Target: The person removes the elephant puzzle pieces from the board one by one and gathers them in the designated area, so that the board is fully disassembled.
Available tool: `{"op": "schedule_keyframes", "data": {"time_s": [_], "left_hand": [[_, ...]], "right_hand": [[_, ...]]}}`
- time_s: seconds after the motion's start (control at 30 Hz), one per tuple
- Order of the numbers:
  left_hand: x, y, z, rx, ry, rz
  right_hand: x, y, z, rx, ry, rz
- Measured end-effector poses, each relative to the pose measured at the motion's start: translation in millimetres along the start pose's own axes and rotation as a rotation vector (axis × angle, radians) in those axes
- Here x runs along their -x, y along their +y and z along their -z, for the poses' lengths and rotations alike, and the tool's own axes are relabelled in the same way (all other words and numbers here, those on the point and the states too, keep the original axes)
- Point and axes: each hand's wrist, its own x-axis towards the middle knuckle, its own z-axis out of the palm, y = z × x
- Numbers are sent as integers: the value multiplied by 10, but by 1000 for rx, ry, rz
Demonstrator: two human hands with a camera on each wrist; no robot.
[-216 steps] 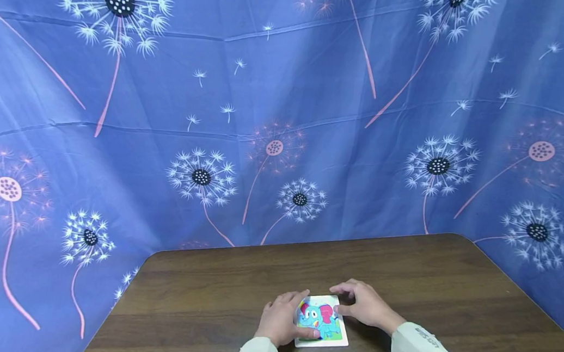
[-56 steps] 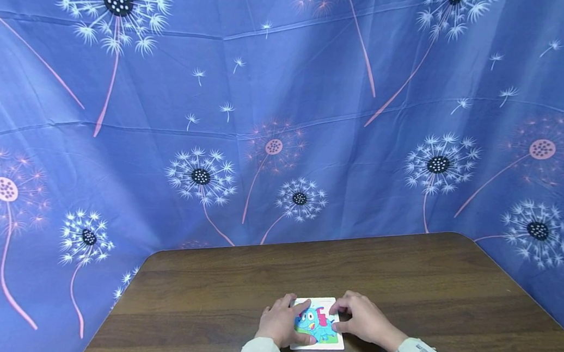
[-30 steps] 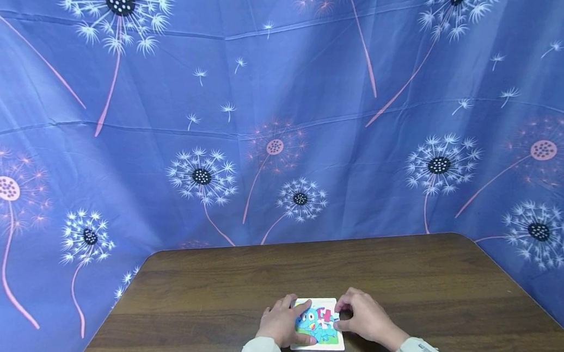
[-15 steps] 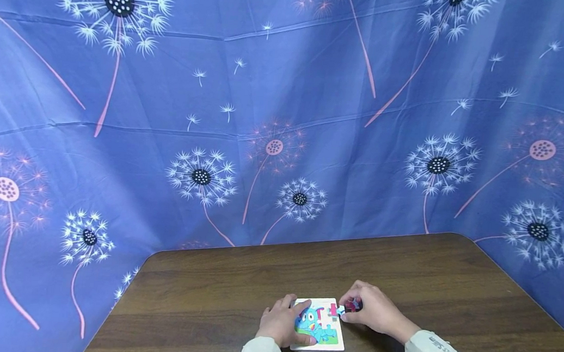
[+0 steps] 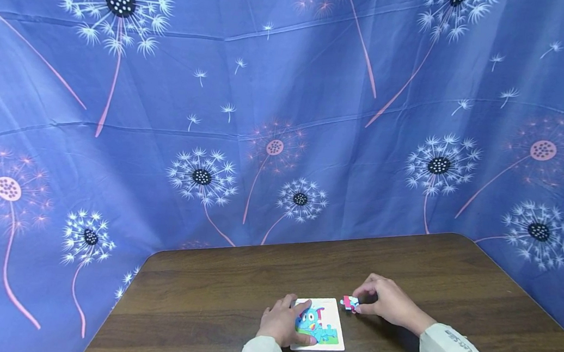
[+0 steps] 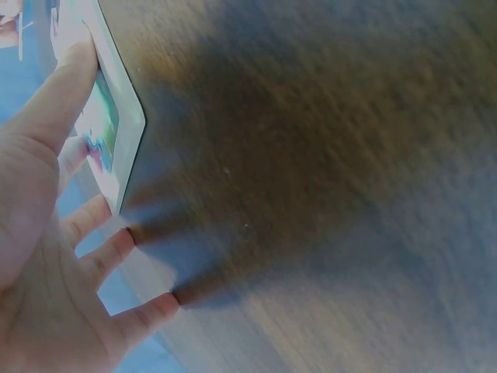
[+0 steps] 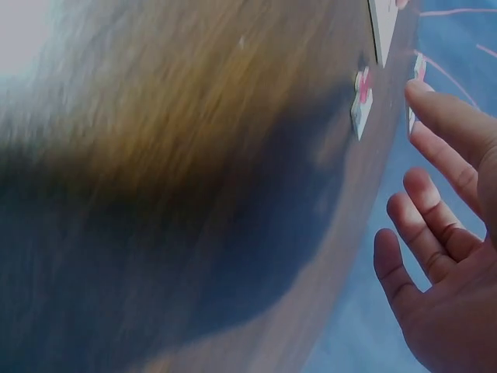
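A square jigsaw puzzle board (image 5: 333, 310) with a white border and a blue cartoon elephant lies flat on the table. Its upper right part shows bare white backing. My left hand (image 5: 279, 322) rests on the board's left side, fingers spread, its thumb (image 6: 66, 85) pressing on the face. Just right of the board, my right hand (image 5: 393, 304) pinches a pink and blue puzzle piece (image 7: 418, 68) between thumb and index finger, the other fingers loosely bent. Another puzzle piece (image 7: 361, 105) lies on the wood beneath that hand; in the head view the pieces partly overlap.
The brown wooden table (image 5: 235, 282) has rounded far corners. A blue cloth (image 5: 287, 100) printed with dandelions hangs behind it and along its sides.
Pink and blue pieces have left the board's upper right for its right side, exposing white backing. My right hand has moved right with them; the left hand has stayed almost still lately.
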Motion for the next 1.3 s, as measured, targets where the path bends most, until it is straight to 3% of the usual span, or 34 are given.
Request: {"op": "schedule_keyframes", "data": {"time_s": [0.7,1.3], "left_hand": [[21,18,35,-3,-2,-6],[19,13,26,1,4,-6]], "right_hand": [[130,310,194,29,46,-35],[158,427,191,61,12,-109]]}}
